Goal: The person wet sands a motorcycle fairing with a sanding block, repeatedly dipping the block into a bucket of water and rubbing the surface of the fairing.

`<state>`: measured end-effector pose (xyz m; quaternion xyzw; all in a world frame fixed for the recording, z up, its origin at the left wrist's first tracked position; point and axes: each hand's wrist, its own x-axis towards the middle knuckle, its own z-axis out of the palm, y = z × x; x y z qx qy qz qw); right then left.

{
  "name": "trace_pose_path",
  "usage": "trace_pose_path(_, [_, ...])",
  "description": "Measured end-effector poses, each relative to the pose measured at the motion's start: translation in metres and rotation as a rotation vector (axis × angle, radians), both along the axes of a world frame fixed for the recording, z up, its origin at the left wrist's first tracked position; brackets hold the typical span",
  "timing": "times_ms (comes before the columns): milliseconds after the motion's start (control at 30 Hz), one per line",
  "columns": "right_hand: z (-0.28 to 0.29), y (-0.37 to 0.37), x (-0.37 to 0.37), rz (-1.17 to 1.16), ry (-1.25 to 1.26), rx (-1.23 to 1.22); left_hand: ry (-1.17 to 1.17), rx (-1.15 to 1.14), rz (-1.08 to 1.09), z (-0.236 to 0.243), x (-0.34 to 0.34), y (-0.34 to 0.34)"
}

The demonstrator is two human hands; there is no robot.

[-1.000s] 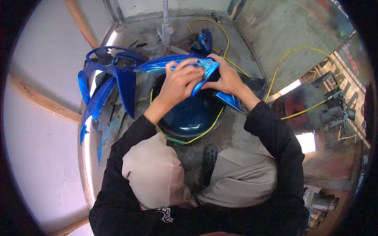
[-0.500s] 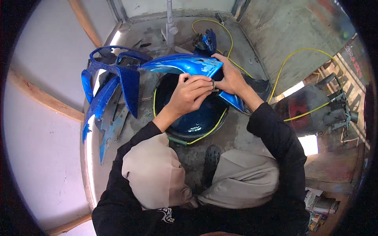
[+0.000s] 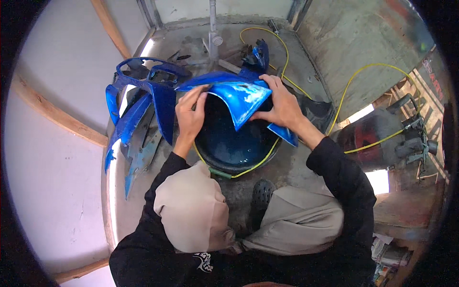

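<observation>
Panels (image 3: 162,107), blue and loose, lie to the left, near the left hand (image 3: 190,115) in my feed, so I'd leave that side room. Basin (image 3: 239,167), dark and round, sits under the work, wet-looking inside. Held panel (image 3: 234,98), bright blue and tapered, is up over the basin with one corner pointing down toward it. Good spot IMO: any drips should land inside. Dark blue strip (image 3: 210,76) runs behind it; can't tell from here if it's the same part.

Right hand (image 3: 283,107) is clamped on the held panel's right end, fingers over the top edge, thumb at the lower one. I'd let that grip carry the load, firm but no hard squeeze, since the end looks thin and may flex. Left hand is well apart from the right, thumb and fingertips pinched on the panel's left edge by the look of it. I'd use it lightly, steadying rather than pulling, or the panel may twist in the right.

Pale patch (image 3: 253,98) is toward the right end; scuff or glare, can't tell. I'd tilt the face a touch to check. Dark bit (image 3: 207,88) at the left fingertips, too small to identify; I'd watch it doesn't scratch the blue face
</observation>
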<state>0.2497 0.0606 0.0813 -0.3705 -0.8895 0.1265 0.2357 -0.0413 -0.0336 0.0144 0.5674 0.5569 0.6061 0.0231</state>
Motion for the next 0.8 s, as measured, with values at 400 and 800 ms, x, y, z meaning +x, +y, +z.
trace_pose_path(400, [-0.011,-0.040,-0.017,-0.048,-0.066,0.199,0.419,0.155,-0.020,-0.047,0.014,-0.029])
trace_pose_path(800, [-0.014,-0.021,-0.009,-0.060,-0.031,0.137,0.376,0.229,-0.061,-0.033,0.039,-0.020])
